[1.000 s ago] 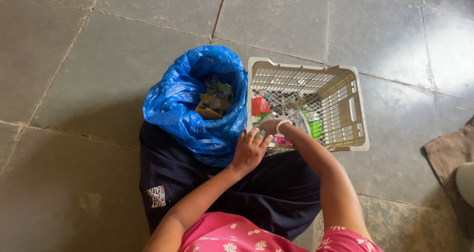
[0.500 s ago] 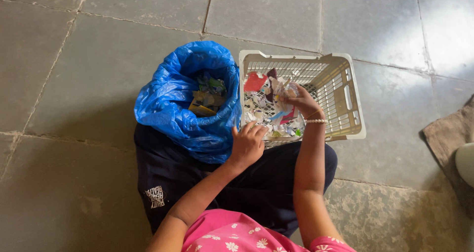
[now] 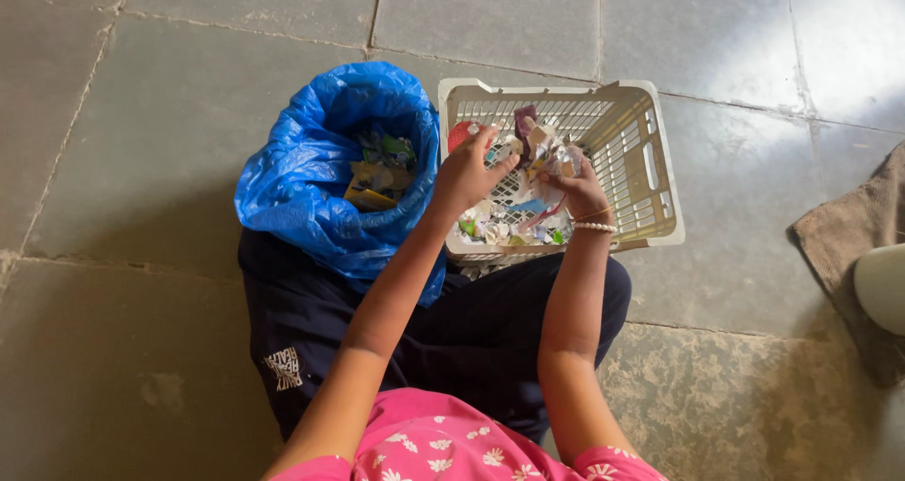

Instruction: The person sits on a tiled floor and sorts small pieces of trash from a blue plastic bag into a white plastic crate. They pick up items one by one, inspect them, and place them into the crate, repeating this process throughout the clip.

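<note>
Both hands work over the cream basket [image 3: 660,174] on the floor, the right hand [image 3: 582,190] closed on crumpled wrappers [image 3: 550,156], the left hand [image 3: 465,174] pinching scraps, beside the open blue bag [image 3: 302,174] for easy reach.

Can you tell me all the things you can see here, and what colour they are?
basket: one, cream plastic, on the floor, centre
paper scraps: many, mixed colours, in the basket
bag: one, blue plastic, left of the basket, scraps inside
cloth: one, brown, right edge
floor: grey stone tiles
bracelet: one, white beads, right wrist
left hand: over the basket, touching scraps
right hand: in the basket, holding scraps
</note>
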